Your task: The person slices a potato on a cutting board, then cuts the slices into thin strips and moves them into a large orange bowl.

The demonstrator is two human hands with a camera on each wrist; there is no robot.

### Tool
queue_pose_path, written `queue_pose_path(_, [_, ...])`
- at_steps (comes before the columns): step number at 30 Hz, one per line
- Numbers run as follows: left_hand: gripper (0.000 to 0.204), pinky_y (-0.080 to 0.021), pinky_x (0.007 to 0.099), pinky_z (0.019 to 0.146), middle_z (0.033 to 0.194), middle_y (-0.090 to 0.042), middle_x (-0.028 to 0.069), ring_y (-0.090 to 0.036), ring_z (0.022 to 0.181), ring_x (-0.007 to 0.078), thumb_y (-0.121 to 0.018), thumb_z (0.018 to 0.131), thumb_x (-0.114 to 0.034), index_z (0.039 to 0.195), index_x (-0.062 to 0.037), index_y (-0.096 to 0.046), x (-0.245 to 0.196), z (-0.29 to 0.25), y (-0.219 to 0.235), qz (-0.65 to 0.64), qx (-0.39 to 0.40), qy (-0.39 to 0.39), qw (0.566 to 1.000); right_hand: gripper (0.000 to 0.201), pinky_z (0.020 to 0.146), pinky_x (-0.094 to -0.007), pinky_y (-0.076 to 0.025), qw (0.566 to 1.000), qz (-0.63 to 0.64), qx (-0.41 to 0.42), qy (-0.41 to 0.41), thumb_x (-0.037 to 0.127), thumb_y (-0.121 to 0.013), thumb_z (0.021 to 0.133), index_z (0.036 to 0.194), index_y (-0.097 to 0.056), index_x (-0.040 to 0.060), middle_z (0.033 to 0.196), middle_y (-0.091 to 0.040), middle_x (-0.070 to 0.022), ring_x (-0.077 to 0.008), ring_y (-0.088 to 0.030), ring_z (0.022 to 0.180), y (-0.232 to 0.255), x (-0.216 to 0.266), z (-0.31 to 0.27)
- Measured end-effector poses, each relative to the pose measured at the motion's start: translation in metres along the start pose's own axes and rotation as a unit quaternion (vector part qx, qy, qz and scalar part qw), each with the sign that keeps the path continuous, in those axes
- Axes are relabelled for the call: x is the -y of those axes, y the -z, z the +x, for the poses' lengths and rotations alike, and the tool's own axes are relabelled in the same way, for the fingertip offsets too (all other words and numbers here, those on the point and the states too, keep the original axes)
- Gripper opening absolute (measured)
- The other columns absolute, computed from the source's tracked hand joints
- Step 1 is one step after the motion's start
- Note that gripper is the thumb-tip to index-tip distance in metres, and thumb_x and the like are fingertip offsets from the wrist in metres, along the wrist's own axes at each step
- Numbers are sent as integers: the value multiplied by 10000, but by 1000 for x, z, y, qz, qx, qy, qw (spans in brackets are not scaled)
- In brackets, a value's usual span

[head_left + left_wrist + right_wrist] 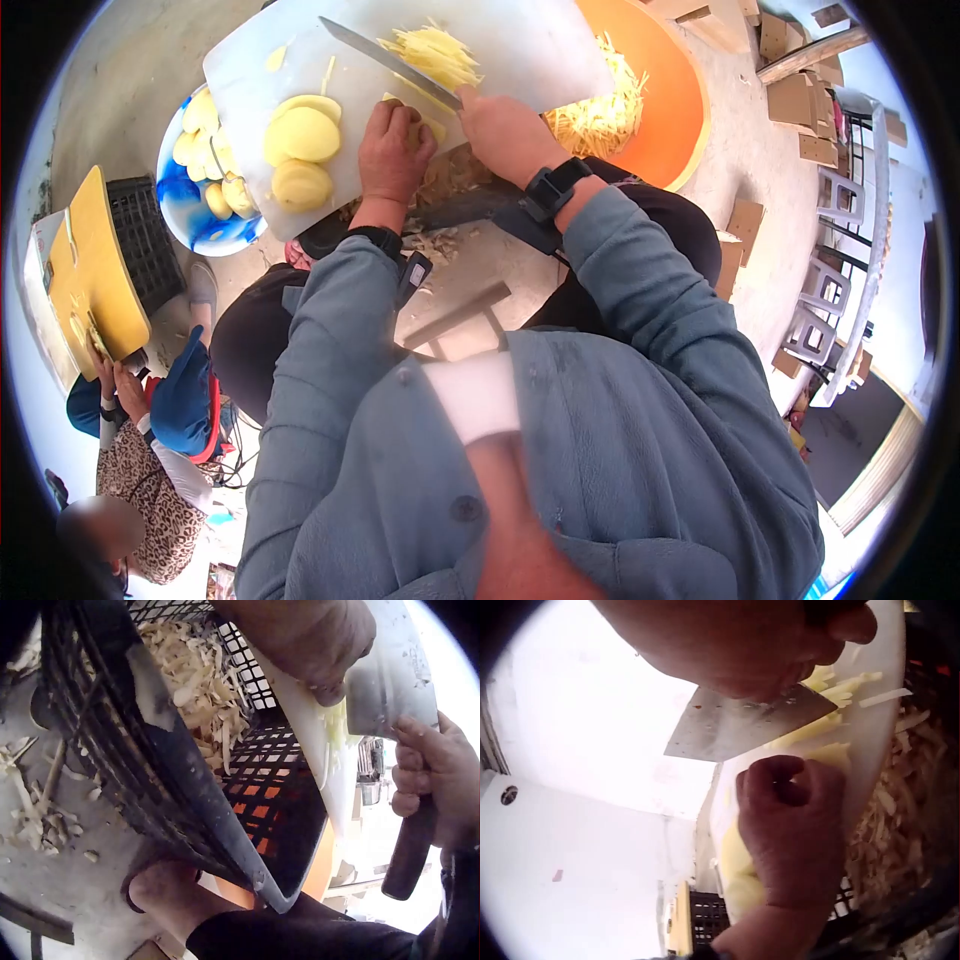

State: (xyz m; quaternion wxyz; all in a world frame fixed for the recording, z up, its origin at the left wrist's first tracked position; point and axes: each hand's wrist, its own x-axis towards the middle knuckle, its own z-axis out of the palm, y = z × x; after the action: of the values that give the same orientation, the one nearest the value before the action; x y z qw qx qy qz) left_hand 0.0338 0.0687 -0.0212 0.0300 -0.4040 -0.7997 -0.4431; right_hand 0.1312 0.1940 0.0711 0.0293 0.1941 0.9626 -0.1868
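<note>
My right hand (510, 135) grips the dark handle of a cleaver (375, 55), its broad blade slanting over a white cutting board (540, 50). Left of it, my left hand (392, 155) holds down potato slices (435, 130) with curled fingers, knuckles close to the blade. Beyond the blade lies a pile of potato shreds (435, 55). Larger potato slices (303, 135) lie overlapping at the board's left. In the left wrist view the cleaver's wide blade (390, 690) stands beside the left hand (311, 645). The right wrist view shows the left hand's bent fingers (769, 776) from the side.
An orange basin (685, 120) with potato shreds stands right of the board. At left sits a blue-and-white bowl (180, 200) of peeled potatoes. Beneath the board, a black crate (277, 780) holds peelings (195, 682). Another person works at a yellow board (95, 270).
</note>
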Motion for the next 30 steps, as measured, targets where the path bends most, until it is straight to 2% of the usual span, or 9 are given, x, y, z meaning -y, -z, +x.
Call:
queue_pose_path(3, [177, -513, 351, 659, 951, -573, 89, -610, 754, 252, -698, 729, -84, 870, -61, -593, 2, -1, -2, 16, -11, -14, 1000, 136, 685, -465, -525, 1000, 1, 21, -1, 41, -490, 856, 969, -554, 3, 763, -645, -233, -401, -652, 767, 9, 12, -7])
queue_pose_path(6, [174, -514, 354, 659, 950, -576, 84, -608, 749, 251, -704, 724, -83, 859, -60, -597, 3, -1, -2, 6, -10, -16, 1000, 131, 678, -464, -530, 998, 18, 61, -24, 39, -489, 848, 958, -551, 2, 771, -647, -237, -400, -655, 764, 6, 15, -15])
queue_pose_path(12, [186, -512, 361, 664, 936, -577, 78, -606, 767, 258, -709, 717, -82, 869, -66, -602, 5, -2, -3, 8, -15, -24, 1000, 125, 678, -465, -535, 995, 18, 80, -53, 48, -489, 846, 946, -546, 0, 799, -656, -237, -402, -657, 766, 12, 26, -21])
queue_pose_path(15, [168, -508, 377, 691, 921, -575, 76, -598, 834, 289, -682, 701, -93, 840, -63, -593, 1, -2, -2, -1, -11, -2, 1000, 125, 687, -467, -534, 998, 24, 51, -42, 50, -489, 848, 949, -545, 1, 803, -657, -234, -399, -657, 783, 6, 29, -22])
queue_pose_path(23, [167, -508, 376, 676, 927, -575, 86, -602, 810, 285, -689, 707, -76, 845, -66, -596, 3, 0, -4, 10, -25, -30, 999, 134, 706, -477, -522, 997, 29, 55, -47, 45, -482, 852, 965, -541, 3, 805, -657, -232, -395, -655, 805, -16, 12, 0])
queue_pose_path(25, [171, -509, 374, 669, 943, -573, 92, -606, 799, 280, -699, 716, -68, 855, -67, -600, 2, 1, -1, 25, -20, -32, 999, 137, 700, -476, -521, 998, 36, 43, -34, 46, -482, 853, 969, -541, 1, 800, -655, -232, -397, -654, 796, -12, 9, 0])
queue_pose_path(27, [143, -509, 375, 670, 897, -567, 83, -599, 807, 286, -673, 697, -69, 808, -67, -582, 1, -1, 0, -20, -17, -9, 1000, 152, 699, -473, -524, 999, 33, 28, -33, 46, -483, 852, 983, -542, -5, 793, -653, -233, -400, -651, 785, -3, 10, -2])
queue_pose_path(30, [135, -507, 376, 663, 888, -562, 84, -598, 804, 286, -668, 697, -62, 795, -67, -576, 1, -2, -1, -20, -13, 4, 1000, 156, 703, -472, -525, 997, 19, 62, -28, 46, -485, 849, 984, -543, -7, 787, -653, -232, -402, -651, 787, 15, 24, -12])
